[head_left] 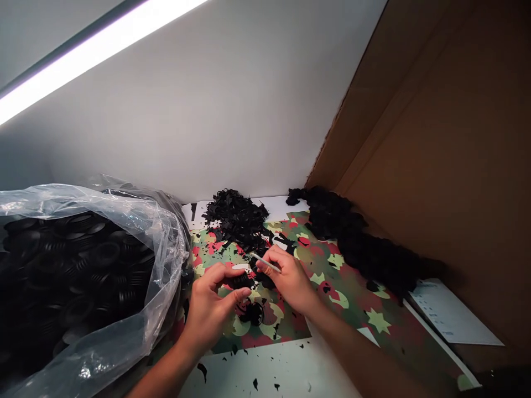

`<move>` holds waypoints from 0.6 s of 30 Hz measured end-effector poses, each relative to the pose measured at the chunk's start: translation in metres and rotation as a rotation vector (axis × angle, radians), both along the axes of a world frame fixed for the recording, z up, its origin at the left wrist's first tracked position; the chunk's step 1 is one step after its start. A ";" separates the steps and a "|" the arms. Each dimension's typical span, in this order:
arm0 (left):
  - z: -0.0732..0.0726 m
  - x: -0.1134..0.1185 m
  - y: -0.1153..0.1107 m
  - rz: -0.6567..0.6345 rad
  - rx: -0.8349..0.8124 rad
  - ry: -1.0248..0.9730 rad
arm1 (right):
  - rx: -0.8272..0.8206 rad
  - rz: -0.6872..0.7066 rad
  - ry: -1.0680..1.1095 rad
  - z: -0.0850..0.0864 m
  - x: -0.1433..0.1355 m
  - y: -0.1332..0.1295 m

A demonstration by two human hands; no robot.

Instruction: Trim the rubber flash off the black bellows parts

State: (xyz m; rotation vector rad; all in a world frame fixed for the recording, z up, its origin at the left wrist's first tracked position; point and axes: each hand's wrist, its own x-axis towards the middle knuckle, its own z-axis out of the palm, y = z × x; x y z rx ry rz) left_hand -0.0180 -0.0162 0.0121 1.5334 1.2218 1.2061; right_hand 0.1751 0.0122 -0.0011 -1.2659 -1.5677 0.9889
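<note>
My left hand (209, 304) pinches a small black ribbed rubber part (239, 281) between thumb and fingers. Closed around a thin, light-coloured stick-like tool (266, 262) is my right hand (290, 281), just to the right of that part. The tool's tip points up and left, and what kind of tool it is I cannot make out. Below the hands, a black round part (255, 314) lies on a camouflage-patterned sheet (327, 287). Dark material beneath the right fingers is partly hidden.
At the left stands a clear plastic bag (168, 260) full of black ribbed parts (83, 265). A heap of black scraps (236, 215) lies behind the hands. More black pieces (365, 251) line the cardboard wall (440, 155) at right, near a white paper (456, 312).
</note>
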 end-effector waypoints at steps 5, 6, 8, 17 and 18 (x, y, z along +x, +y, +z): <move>0.000 0.000 -0.001 0.012 0.009 -0.020 | -0.219 0.195 0.269 0.015 -0.014 -0.018; -0.001 0.000 -0.001 0.021 -0.003 -0.058 | -0.238 0.191 0.312 0.016 -0.015 -0.019; -0.004 0.001 -0.002 0.041 -0.029 -0.158 | -0.275 0.186 0.396 0.017 -0.016 -0.021; -0.001 -0.001 0.002 0.030 0.031 -0.173 | 0.137 0.074 0.227 0.013 -0.012 -0.022; 0.000 -0.002 0.002 0.026 0.052 -0.140 | 0.285 0.065 0.147 0.013 -0.012 -0.023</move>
